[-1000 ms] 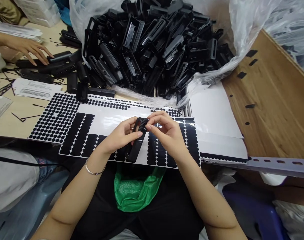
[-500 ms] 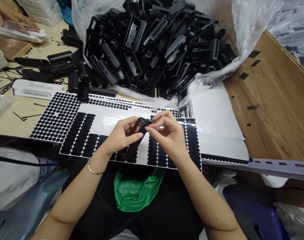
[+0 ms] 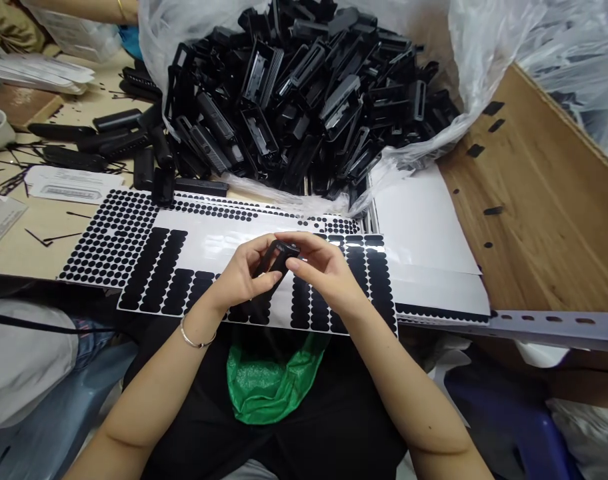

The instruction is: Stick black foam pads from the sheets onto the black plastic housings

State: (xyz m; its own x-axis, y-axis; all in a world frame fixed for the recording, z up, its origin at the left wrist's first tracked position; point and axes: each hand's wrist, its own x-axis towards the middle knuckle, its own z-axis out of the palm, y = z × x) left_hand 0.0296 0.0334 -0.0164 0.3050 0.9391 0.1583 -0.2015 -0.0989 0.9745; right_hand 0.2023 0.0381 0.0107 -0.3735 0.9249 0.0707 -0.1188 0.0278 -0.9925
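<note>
A small black plastic housing (image 3: pixel 285 249) is held up in front of me, over the sticker sheets. My left hand (image 3: pixel 244 272) is closed around its left side, the thumb lying along it. My right hand (image 3: pixel 323 265) grips the far end between thumb and forefinger; the other fingers curl behind and are partly hidden. Under both hands lies a white sheet of black stickers (image 3: pixel 379 283) with long scalloped strips. A second sheet with round black dots (image 3: pixel 101 237) extends out to the left.
A clear plastic bag (image 3: pixel 157 40) heaped with similar black housings (image 3: pixel 264 133) stands behind. Finished-looking black pieces (image 3: pixel 117 120) and thin black sticks (image 3: pixel 49 239) lie left. Wooden board (image 3: pixel 539 220) slopes at right. A green bag (image 3: pixel 264 393) hangs at my lap. Another person's arm (image 3: pixel 99 10) shows top left.
My right fingers have shifted from a pinch at the housing's tip to a wrap around its end. The other person's hand has left the paper stack at top left. The view has moved slightly.
</note>
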